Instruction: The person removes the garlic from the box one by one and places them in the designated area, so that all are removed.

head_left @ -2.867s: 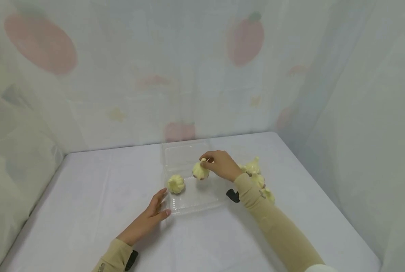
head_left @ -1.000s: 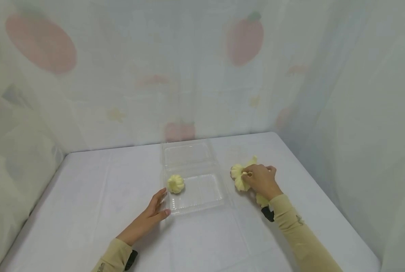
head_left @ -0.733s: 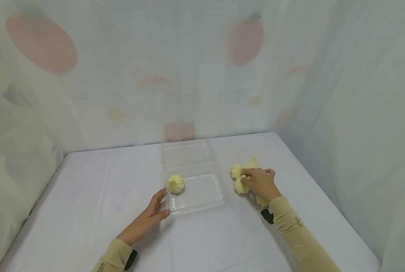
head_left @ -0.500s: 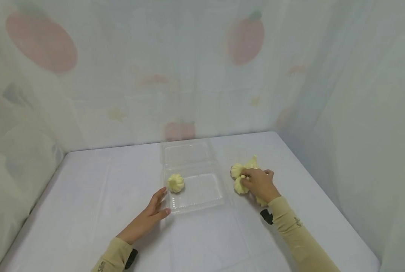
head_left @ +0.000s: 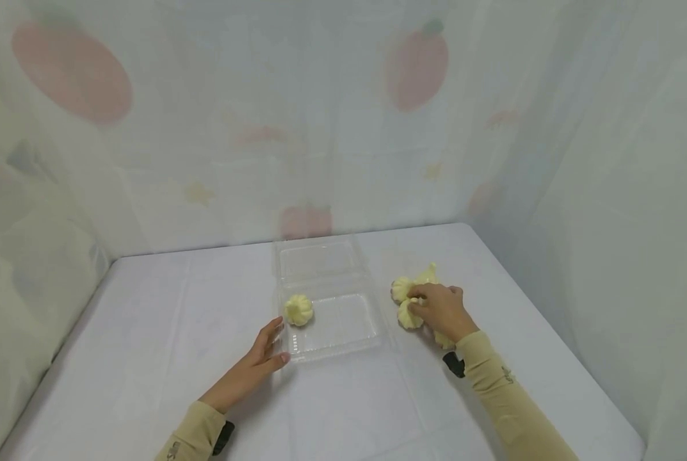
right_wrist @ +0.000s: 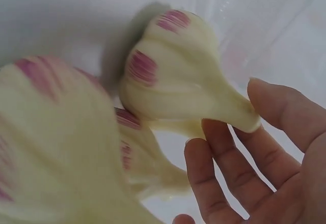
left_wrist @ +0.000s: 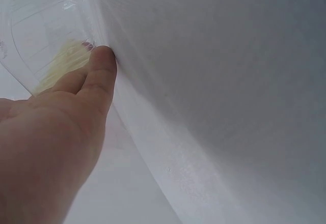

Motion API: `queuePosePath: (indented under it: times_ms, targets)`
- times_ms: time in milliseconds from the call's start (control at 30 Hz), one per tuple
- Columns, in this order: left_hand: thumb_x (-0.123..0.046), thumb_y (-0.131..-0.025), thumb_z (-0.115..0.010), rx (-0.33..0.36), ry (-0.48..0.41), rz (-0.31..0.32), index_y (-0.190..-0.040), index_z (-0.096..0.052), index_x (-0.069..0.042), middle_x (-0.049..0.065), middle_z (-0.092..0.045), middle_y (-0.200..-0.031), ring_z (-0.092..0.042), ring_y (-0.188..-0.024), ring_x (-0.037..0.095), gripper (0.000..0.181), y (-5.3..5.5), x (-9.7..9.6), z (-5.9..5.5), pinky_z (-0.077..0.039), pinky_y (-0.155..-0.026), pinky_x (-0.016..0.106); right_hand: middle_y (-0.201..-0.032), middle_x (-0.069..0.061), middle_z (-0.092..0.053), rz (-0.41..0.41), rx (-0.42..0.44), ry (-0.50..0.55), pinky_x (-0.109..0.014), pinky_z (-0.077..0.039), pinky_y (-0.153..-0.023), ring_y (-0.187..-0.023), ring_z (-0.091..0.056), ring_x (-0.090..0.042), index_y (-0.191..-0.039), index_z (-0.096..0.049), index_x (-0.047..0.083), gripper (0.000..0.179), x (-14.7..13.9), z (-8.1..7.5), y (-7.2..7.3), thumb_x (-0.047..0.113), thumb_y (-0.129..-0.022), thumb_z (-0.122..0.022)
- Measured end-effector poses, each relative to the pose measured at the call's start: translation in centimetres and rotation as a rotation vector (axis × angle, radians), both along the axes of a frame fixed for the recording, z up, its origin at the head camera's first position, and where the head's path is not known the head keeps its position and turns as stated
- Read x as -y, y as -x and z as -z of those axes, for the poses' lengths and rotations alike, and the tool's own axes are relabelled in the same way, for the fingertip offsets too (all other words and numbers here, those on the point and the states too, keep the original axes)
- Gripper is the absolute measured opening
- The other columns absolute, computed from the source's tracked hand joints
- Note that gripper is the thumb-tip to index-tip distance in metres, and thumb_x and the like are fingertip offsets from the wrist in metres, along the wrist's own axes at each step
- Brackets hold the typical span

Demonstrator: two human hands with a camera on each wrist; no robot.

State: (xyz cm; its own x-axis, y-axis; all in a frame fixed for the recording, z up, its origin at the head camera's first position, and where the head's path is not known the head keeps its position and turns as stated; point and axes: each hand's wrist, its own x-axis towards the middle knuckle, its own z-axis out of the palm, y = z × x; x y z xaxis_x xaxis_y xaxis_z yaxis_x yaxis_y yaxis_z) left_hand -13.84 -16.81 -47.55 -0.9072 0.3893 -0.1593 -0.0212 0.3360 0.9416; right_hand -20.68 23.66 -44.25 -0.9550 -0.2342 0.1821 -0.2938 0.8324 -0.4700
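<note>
My right hand (head_left: 444, 312) pinches the stem of a garlic bulb (head_left: 409, 315) at the right of the table. In the right wrist view, that garlic bulb (right_wrist: 175, 68) shows purple patches, with my thumb and fingertips at its stem. More garlic bulbs (head_left: 401, 289) lie against it, partly hidden by the hand. My left hand (head_left: 257, 358) rests at the left edge of a clear plastic clamshell box (head_left: 343, 323), fingers extended along its wall. One garlic bulb (head_left: 298, 310) sits in the box's left side. In the left wrist view, my fingers (left_wrist: 102, 71) touch the box wall.
The clamshell's lid (head_left: 319, 259) lies opened flat toward the back. A white cloth covers the table (head_left: 205, 320). Fabric walls (head_left: 343, 128) with faded fruit prints enclose it at the back and both sides.
My right hand has moved from above the box, where it held a garlic bulb, right to the garlic pile. Over the last second it has hardly shifted. The left hand stays put.
</note>
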Motion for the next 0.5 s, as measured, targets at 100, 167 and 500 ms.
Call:
queuePosePath:
  times_ms: [100,167,500]
  targets:
    - [-0.030,-0.105,-0.057,0.000,0.003,-0.001,-0.162,-0.005,-0.022,0.022,-0.003,-0.166,-0.010,-0.149,0.048,0.077,0.0,0.0,0.0,-0.016,-0.117,0.062,-0.115,-0.010,-0.073,0.000,0.004,0.025,-0.064,-0.028,-0.098,-0.110,-0.065,-0.034,-0.118,-0.073,0.005,0.027,-0.1,-0.4,0.0,0.022,-0.097,-0.069]
    - [-0.030,-0.106,-0.056,0.003,0.003,-0.001,-0.162,-0.005,-0.022,0.022,-0.003,-0.166,-0.010,-0.149,0.048,0.077,-0.1,-0.1,-0.1,-0.016,-0.117,0.063,-0.114,-0.010,-0.073,-0.003,-0.012,0.043,-0.065,-0.029,-0.098,-0.108,-0.066,-0.034,-0.118,-0.073,0.005,0.027,-0.2,-0.8,0.0,0.023,-0.098,-0.068]
    - [-0.029,-0.106,-0.056,-0.005,-0.001,0.004,-0.162,-0.005,-0.021,0.021,-0.002,-0.167,-0.009,-0.149,0.047,0.077,-0.2,-0.1,-0.3,-0.015,-0.118,0.061,-0.114,-0.007,-0.071,-0.022,-0.014,0.244,-0.049,-0.051,-0.091,-0.106,-0.063,-0.028,-0.121,-0.071,0.007,0.029,1.1,-4.8,1.1,0.027,-0.102,-0.064]
